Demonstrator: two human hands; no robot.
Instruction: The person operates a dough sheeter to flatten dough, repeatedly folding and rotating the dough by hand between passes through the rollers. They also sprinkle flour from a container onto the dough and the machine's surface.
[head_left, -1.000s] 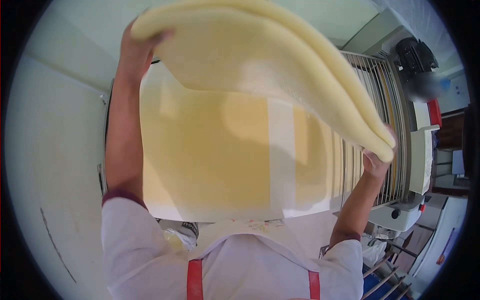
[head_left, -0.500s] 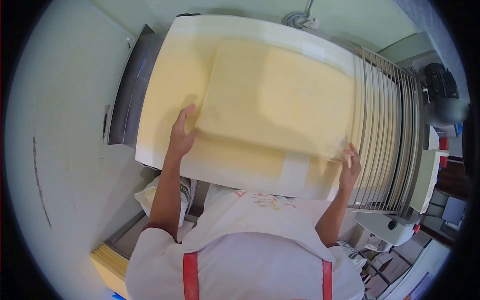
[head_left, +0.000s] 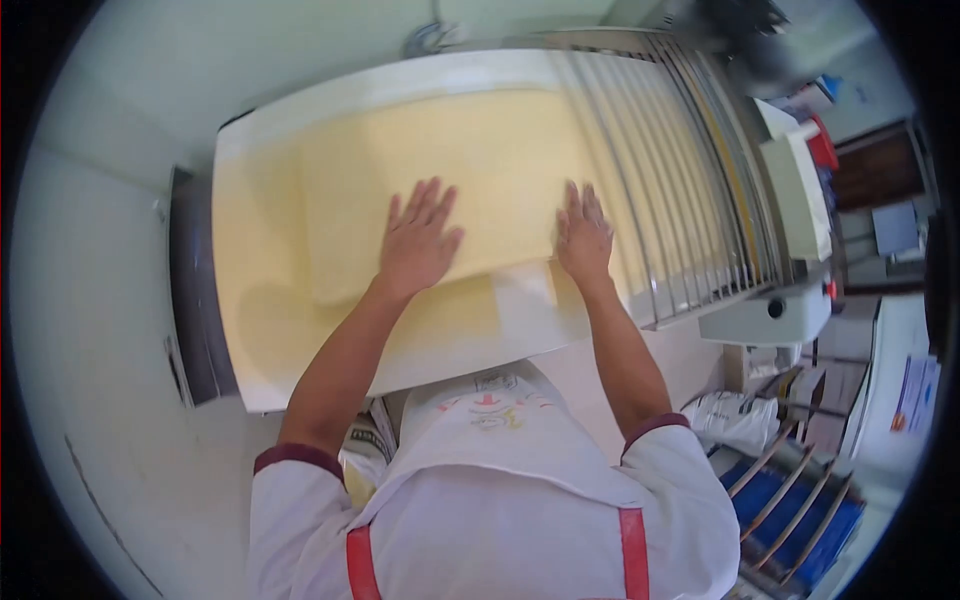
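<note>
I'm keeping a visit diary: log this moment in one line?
left hand: open, over dough | right hand: open, over dough | dough: flat on table

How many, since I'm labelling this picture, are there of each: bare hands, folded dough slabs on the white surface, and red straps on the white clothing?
Bare hands: 2 (left hand, right hand)
Folded dough slab: 1
Red straps: 2 (left strap, right strap)
Total: 5
</note>
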